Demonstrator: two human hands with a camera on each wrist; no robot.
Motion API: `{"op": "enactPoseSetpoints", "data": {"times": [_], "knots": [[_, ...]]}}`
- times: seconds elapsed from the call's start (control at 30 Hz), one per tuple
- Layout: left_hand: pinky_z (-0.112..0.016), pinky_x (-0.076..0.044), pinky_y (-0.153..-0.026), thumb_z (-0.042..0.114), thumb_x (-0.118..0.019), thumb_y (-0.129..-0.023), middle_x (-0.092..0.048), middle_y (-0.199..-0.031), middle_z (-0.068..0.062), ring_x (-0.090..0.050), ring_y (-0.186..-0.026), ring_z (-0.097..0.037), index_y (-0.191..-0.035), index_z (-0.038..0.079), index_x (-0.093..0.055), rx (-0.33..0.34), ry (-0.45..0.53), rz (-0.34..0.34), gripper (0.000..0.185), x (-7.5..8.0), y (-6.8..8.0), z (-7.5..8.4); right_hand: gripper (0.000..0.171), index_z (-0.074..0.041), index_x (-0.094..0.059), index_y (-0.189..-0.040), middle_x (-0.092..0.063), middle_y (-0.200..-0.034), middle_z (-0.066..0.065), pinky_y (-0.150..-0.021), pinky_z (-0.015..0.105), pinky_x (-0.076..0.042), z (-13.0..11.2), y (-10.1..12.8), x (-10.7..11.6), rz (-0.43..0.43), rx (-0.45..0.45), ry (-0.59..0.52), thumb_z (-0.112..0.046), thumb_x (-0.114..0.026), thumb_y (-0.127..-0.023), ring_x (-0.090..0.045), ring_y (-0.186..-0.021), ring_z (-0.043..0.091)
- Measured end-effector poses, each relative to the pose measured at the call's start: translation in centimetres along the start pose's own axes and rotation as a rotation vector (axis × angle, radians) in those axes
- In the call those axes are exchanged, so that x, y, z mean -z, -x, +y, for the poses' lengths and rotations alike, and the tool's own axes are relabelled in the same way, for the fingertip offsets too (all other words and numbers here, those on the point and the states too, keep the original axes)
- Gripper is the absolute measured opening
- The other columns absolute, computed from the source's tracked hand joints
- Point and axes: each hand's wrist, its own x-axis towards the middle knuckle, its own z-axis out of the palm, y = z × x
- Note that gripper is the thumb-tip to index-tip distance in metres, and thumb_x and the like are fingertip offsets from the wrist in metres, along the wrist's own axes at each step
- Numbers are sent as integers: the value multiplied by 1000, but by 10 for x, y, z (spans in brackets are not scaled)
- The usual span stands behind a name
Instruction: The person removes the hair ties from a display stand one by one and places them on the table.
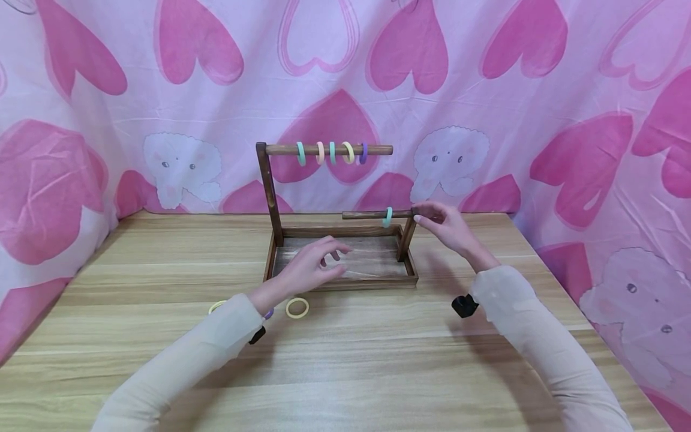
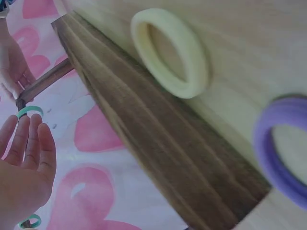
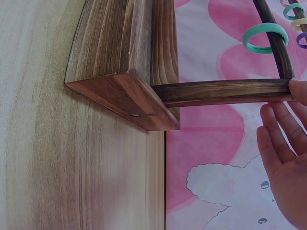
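A pink cloth with big hearts and little white animals is hung all round a light wood worktop (image 1: 378,360). A dark wooden rack (image 1: 335,264) with a tray base is set in the middle, just ahead of both hands. Five coloured rings are strung on its upper bar (image 1: 329,149), well above the hands.

The right hand (image 1: 445,225) is seen in the head view at the right end of the lower bar (image 1: 375,213), fingertips pinched on the bar's tip above the short post. A teal ring (image 1: 387,216) is hung on that bar, just left of those fingers. In the right wrist view only the relaxed lower fingers are caught below the bar, plus the tray's corner up close, so the pinch itself is shown by the head view alone.

The left hand (image 1: 315,264) is held over the tray's front edge with fingers loosely spread, nothing gripped. That's backed up by the left wrist view, where the fingers (image 2: 29,148) are shown straight and bare.

A pale yellow ring (image 1: 297,307) is lain flat on the worktop just beside the left wrist. A purple ring (image 2: 283,148) next to it is seen properly only in the left wrist view; in the head view it's mostly hidden by the sleeve. Another yellowish ring (image 1: 217,306) is peeking out on the outer side of the left forearm.
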Motion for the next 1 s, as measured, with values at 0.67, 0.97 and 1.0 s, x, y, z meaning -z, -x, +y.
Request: {"op": "enactPoseSetpoints", "data": {"times": [0.67,0.97,1.0], "knots": [[-28,-33,-91,19,-65,-81,-53,-113,-2,-42,-108,-12,-113,7,-58,-123,-51,159,36,3,-40,22,33,9,-50,-117,-55,-109,23,-77,26,-43,0,1,0,4,4,-15,-7,-53,-88,-52,-96,30],[-30,-30,-94,16,-66,-80,-52,-117,-5,-42,-111,-15,-117,5,-55,-101,-43,171,40,1,-56,20,33,7,-50,-117,-55,-110,22,-78,26,-43,1,0,0,6,-6,-11,-8,-53,-88,-52,-96,28],[-30,-31,-94,17,-66,-80,-52,-117,-4,-42,-111,-15,-117,6,-55,-90,-44,164,40,0,-57,19,33,7,-50,-117,-55,-109,22,-77,25,-43,0,0,0,6,-7,-9,-8,-53,-88,-52,-96,28]]}}
